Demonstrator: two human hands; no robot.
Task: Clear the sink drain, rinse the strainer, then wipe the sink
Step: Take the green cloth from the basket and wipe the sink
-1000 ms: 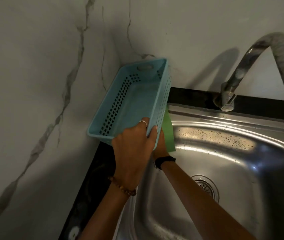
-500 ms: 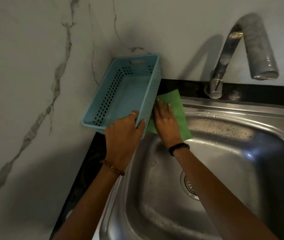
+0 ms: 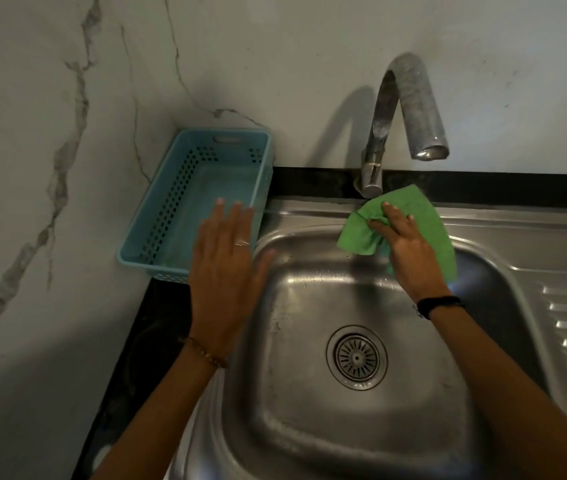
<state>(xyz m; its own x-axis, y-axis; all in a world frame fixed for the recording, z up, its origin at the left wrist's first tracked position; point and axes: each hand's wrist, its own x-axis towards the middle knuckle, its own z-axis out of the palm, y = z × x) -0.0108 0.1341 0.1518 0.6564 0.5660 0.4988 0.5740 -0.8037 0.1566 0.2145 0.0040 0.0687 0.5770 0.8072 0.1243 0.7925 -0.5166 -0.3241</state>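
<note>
Right hand [image 3: 410,251] pressed the green cloth [image 3: 429,216] under flat, spread fingers on the sink [image 3: 309,216] rear rim by the tap [image 3: 375,140], left hand [image 3: 226,261] hovered empty with fingers straight, strainer [image 3: 357,357] seated in the drain, so firm overlapping passes round the tap base looked best.

Blue perforated basket [image 3: 188,202] sits on black counter [image 3: 157,341] against marble wall [image 3: 32,133].
</note>
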